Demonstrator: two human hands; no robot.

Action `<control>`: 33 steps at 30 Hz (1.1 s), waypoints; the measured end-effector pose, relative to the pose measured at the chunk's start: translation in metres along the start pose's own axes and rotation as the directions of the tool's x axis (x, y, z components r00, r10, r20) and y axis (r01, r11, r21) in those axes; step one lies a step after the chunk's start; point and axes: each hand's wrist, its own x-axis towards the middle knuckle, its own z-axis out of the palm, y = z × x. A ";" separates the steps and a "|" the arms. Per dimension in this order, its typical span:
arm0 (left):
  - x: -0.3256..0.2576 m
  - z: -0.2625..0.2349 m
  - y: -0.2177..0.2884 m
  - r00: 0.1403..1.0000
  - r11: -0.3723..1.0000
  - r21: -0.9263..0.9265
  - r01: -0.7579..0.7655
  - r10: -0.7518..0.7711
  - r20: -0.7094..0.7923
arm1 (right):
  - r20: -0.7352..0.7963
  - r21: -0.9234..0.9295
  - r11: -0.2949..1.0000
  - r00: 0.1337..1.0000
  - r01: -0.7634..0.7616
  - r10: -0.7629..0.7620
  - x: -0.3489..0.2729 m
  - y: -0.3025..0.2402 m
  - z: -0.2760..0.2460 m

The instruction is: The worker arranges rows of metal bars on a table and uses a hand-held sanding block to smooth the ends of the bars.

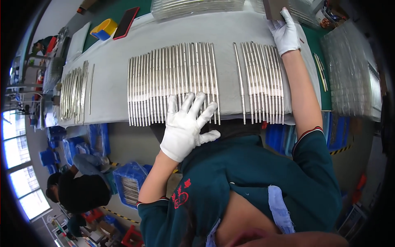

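Several long shiny metal rods [173, 82] lie side by side in a wide row on a white cloth [222, 31] over the table. My left hand [187, 123], in a white glove, lies flat with fingers spread on the near ends of these rods. A second, narrower row of metal rods [263, 80] lies to the right. My right hand [285, 33], also gloved, reaches to the far edge and grips a flat brown block [273, 7].
A third bundle of rods [75, 90] lies at the left end of the cloth. Clear plastic trays [197, 6] sit at the back and more clear plastic trays [354, 74] at the right. A red phone [126, 22] and a yellow-blue box [104, 29] lie at the back left. Blue crates [129, 185] and another person [80, 189] are below left.
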 end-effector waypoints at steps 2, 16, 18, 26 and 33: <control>0.000 0.003 0.001 1.000 1.000 -0.007 -0.013 0.013 -0.008 | -0.014 -0.032 0.999 1.000 0.002 -0.002 0.006 -0.003 -0.004; -0.010 -0.012 -0.022 0.992 1.000 -0.004 0.018 -0.018 -0.126 | -0.009 -0.237 0.942 0.969 0.239 -0.248 -0.025 -0.016 0.026; -0.022 -0.014 -0.036 0.988 0.994 0.063 0.091 -0.082 -0.131 | -0.022 -0.220 0.942 0.964 0.254 -0.265 -0.020 -0.017 0.023; -0.014 0.006 -0.029 0.991 0.998 -0.026 0.058 -0.060 -0.116 | -0.024 -0.233 0.939 0.964 0.254 -0.266 -0.016 -0.014 0.022; 0.011 0.015 0.003 0.994 0.986 -0.150 -0.073 0.059 -0.095 | 0.008 -0.222 0.936 0.960 0.274 -0.279 -0.016 -0.017 0.020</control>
